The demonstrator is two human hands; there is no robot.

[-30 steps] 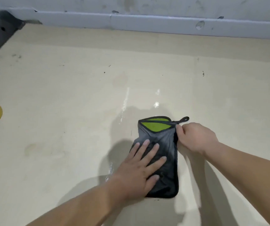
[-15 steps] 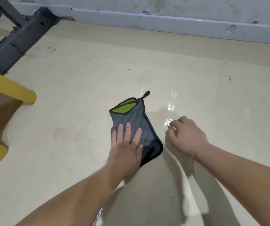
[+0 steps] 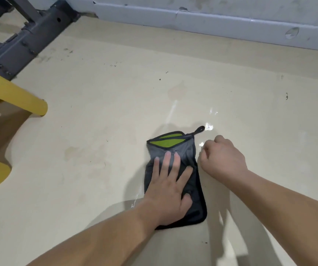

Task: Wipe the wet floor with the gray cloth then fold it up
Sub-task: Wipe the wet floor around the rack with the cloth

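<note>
The left hand (image 3: 170,191), fingers spread flat, is pressing the gray cloth (image 3: 190,158) onto the floor (image 3: 100,131); the right hand (image 3: 222,160), loosely curled and holding nothing, is resting just beside the cloth's edge; wet glints (image 3: 209,127) beyond its knuckles risk being missed, and uneven pressure could bunch the cloth.

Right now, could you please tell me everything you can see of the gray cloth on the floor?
The gray cloth lies flat on the beige floor, folded into a long narrow strip. It looks like soft microfibre with dark edging, a lime-green patch at its far end and a small black hanging loop at the far right corner. The left hand presses flat on its middle, fingers spread. The right hand, loosely curled, sits just beside its right edge; contact is unclear. Shiny wet patches lie near the loop.
</note>
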